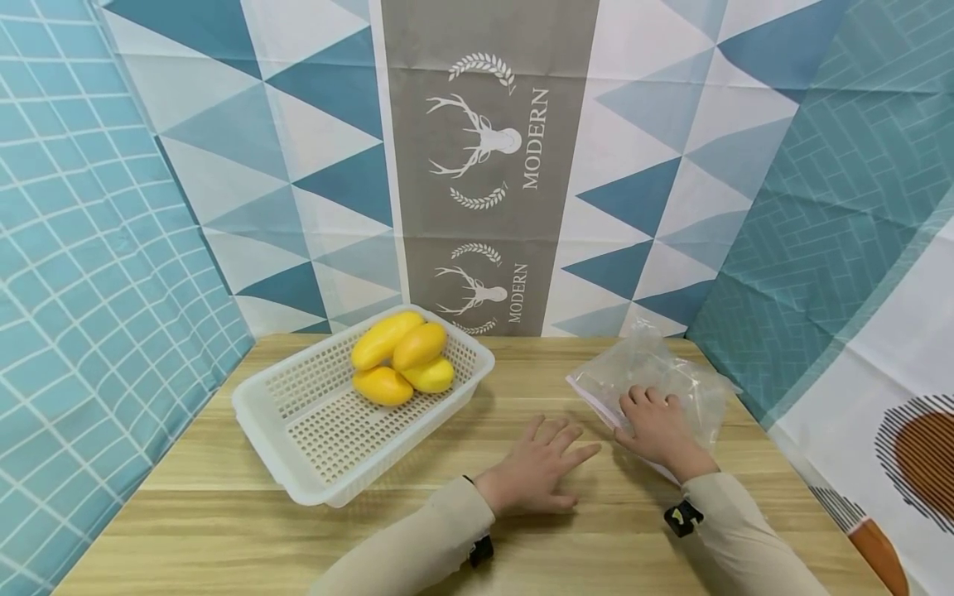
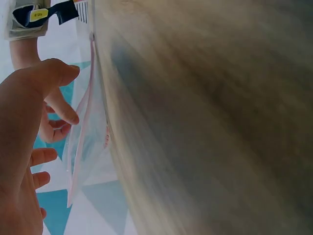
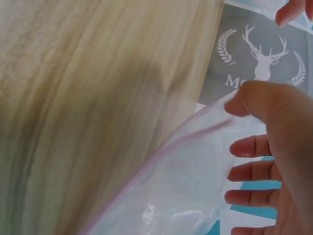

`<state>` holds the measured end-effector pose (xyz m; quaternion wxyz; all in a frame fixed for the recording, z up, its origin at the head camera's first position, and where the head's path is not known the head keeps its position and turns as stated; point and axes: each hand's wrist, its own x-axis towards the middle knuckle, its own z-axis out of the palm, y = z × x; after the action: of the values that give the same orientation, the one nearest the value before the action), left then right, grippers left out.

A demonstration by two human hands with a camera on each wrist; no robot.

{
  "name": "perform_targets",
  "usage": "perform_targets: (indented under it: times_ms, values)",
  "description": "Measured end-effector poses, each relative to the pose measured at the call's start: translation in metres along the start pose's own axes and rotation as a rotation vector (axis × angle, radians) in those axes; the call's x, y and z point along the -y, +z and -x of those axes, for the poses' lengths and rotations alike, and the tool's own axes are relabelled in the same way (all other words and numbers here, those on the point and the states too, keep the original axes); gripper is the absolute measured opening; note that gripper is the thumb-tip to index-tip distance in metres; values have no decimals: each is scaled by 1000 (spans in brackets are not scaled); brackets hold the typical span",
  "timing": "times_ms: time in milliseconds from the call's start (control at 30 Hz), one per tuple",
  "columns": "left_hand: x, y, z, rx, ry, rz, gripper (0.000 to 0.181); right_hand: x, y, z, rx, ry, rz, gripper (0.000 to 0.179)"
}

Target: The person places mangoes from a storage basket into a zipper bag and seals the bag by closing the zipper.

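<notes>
A clear plastic zip bag (image 1: 696, 372) with a pink strip along its mouth lies at the right of the table. My right hand (image 1: 659, 426) is over the bag, fingers spread and loosely bent. In the right wrist view, the thumb (image 3: 252, 100) overlaps the bag's pink-edged mouth (image 3: 161, 154). My left hand (image 1: 532, 468) hovers palm down left of the bag, its fingers spread and nothing in them. Several yellow mangoes (image 1: 383, 339) sit together at the far end of a white perforated plastic basket (image 1: 279, 451), left of both hands.
Bare wooden tabletop (image 1: 246, 538) runs between the basket and the hands. A patterned cloth (image 1: 484, 165) hangs behind the table's back edge, with a blue tiled cloth (image 1: 97, 290) on the left and another hanging (image 1: 879, 372) on the right.
</notes>
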<state>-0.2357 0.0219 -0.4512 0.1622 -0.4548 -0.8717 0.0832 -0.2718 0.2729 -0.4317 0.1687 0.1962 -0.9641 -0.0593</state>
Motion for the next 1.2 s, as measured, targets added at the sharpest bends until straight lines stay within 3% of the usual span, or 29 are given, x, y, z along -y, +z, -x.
perform_targets:
  times_ms: [167,400,633,767,900,1100,1200]
  values:
    - [2,-3,0,-23,-9,6,82,0,-2,1,-20,-25,32,23]
    - [12,-11,-3,-102,-39,3,79,-1,-6,0,-263,-137,90,26]
    - [20,-17,-4,-185,-75,13,78,4,-19,-3,-379,-195,51,25]
    - [23,-19,-4,-241,-67,12,77,10,-28,-6,-426,-223,28,20]
    - [24,-20,-3,-286,-49,-32,74,17,-38,-7,-455,-244,28,35]
    - [26,-20,0,-322,-19,-56,72,27,-53,-6,-433,-260,6,16]
    - [27,-21,2,-342,-4,-55,71,33,-60,-5,-436,-264,-31,15]
